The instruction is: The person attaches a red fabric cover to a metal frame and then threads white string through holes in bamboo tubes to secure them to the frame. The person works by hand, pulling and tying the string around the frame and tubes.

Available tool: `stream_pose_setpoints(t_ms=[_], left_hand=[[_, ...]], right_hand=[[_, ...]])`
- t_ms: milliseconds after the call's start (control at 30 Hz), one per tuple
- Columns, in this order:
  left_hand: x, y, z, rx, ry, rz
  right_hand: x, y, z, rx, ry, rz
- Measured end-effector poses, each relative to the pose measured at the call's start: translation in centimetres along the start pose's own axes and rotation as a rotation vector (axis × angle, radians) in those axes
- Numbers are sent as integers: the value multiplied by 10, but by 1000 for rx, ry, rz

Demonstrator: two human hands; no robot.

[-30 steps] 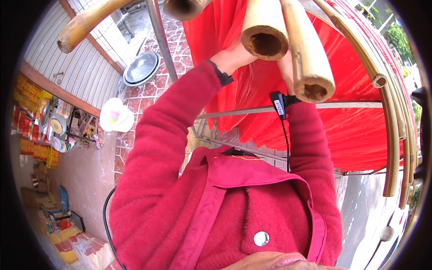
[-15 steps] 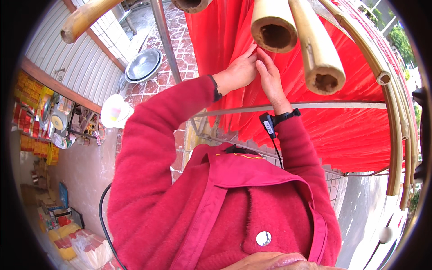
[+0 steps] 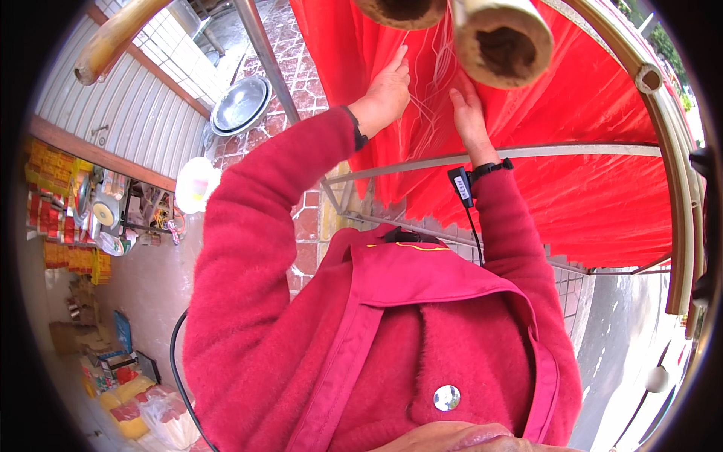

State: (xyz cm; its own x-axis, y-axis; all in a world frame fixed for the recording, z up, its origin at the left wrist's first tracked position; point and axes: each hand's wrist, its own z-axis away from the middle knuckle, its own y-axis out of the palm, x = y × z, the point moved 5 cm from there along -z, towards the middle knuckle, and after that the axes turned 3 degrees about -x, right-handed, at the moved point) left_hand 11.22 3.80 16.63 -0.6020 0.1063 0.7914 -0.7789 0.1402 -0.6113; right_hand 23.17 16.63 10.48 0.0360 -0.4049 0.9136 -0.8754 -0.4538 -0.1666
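Bright red material [image 3: 572, 113] hangs in long folds below the bamboo poles [image 3: 501, 49], and I cannot tell whether it is cloth or bunched strands. My left hand [image 3: 382, 96] is up against its left part, fingers stretched out. Farther right, my right hand [image 3: 471, 117] reaches up along the red folds with its fingers extended and its thumb apart; a pole end stands just above the fingertips. Thin pale strands [image 3: 428, 113] hang loosely between the two hands. Neither hand visibly grips anything.
A metal bar [image 3: 565, 151] crosses in front of the red material, below my right hand. Another bamboo pole [image 3: 113, 45] juts in at upper left. Metal basins [image 3: 239, 105] and a white bucket [image 3: 197, 185] stand on the left, near shelves of red and yellow packages [image 3: 56, 203].
My hands, close together half a second ago, are now apart, the left shifted left and the right shifted right. Pale strands show between them. The poles sit higher in view.
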Motion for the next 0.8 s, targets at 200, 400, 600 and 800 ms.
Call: stream_pose_setpoints(t_ms=[200, 400, 600, 800], left_hand=[[-4, 2, -6, 13, 31, 56], [-23, -12, -9, -178, -51, 118], [-78, -8, -34, 103, 65, 62], [-128, 32, -64, 243, 79, 56]], right_hand=[[-1, -1, 4, 17, -61, 96], [9, 1, 10, 132, 136, -245], [9, 5, 15, 171, 194, -374], [-7, 9, 23, 267, 205, -203]])
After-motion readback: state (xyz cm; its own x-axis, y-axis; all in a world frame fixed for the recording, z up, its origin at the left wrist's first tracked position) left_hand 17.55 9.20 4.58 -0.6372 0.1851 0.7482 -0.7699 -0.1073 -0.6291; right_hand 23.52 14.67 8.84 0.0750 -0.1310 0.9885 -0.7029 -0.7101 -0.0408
